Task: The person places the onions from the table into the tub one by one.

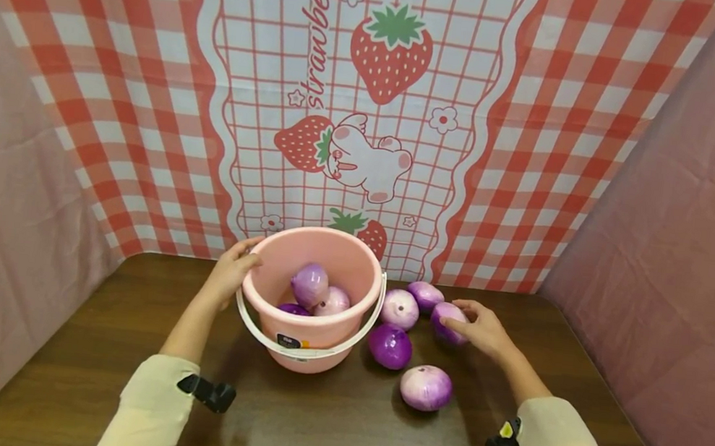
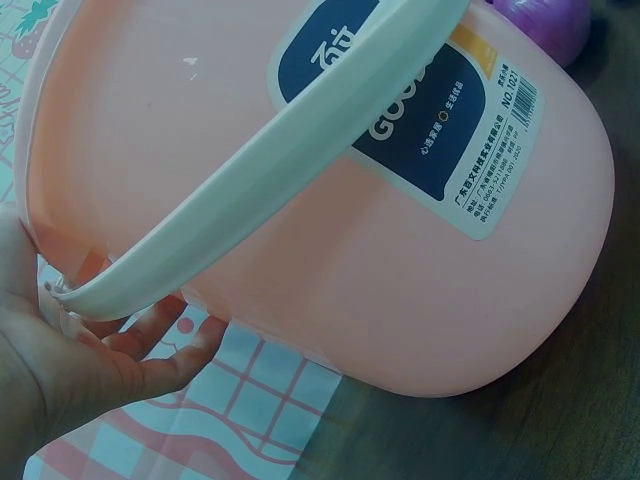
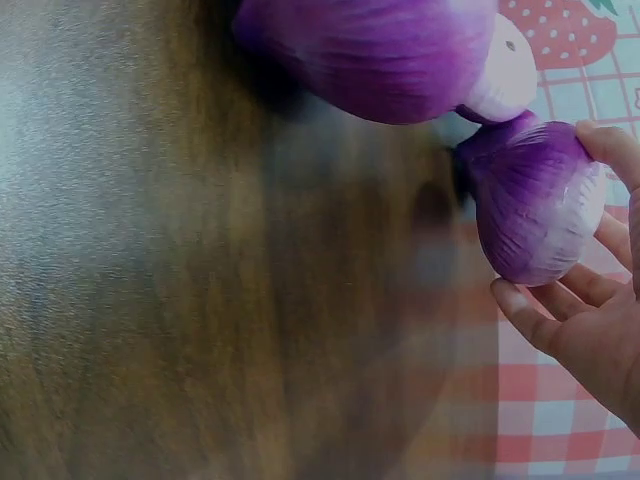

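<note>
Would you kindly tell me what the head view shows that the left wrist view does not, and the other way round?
Only the head view shows the right grip holding an onion, and the onions inside the bucket.

Only the left wrist view shows the barcode and readable small print on the label.

Both show the pink bucket, its label, its white handle, the left grip at the rim, a purple onion beside the bucket, the wooden table and the patterned cloth.

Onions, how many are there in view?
8: three onions in the bucket, one onion in the right hand, four onions on the table. More may be hidden in the bucket.
</note>
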Demonstrator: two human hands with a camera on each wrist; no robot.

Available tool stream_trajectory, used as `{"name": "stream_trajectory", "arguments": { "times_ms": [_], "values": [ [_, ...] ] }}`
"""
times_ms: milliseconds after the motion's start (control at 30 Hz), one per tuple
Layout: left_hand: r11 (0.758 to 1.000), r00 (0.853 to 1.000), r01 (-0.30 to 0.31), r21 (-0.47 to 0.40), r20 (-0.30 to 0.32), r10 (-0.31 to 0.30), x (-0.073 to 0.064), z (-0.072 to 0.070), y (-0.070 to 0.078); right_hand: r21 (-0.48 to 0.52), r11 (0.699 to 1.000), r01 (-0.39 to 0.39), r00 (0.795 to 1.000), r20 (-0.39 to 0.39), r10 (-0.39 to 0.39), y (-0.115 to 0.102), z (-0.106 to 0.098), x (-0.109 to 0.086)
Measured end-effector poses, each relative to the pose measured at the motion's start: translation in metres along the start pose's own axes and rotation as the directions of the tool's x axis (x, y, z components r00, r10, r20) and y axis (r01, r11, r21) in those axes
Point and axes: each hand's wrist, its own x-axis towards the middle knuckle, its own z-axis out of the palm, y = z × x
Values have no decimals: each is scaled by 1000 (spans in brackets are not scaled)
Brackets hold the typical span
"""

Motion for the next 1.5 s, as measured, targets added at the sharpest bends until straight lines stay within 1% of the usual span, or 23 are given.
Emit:
{"name": "stream_trajectory", "arguments": {
  "times_ms": [267,433,667,867,1033,1200,1500],
  "values": [
    [1000,1000,-19,2,-5,19,0,0,-1,1,1000,-2,999,-50,2,-10,-13,6],
    [1000,1000,-23,10,-3,23,-1,0,0,17,1000,11,998,-65,-10,-18,-19,10],
    [1000,1000,-23,3,2,23,-1,0,0,41,999,34,998,-61,-31,-32,-25,14],
    [1000,1000,-18,4,1,18,-1,1,0,55,998,33,999,-44,-30,-39,-29,16],
    [1000,1000,-21,8,-2,21,-1,1,1,55,997,54,997,-52,-51,-47,-33,19],
    [999,1000,-28,22,-7,29,0,1,1,92,992,84,995,-67,-78,-55,-36,21],
    [1000,1000,-21,22,-6,21,-1,2,2,110,991,80,995,-61,-73,-65,-42,24]
  ]
}}
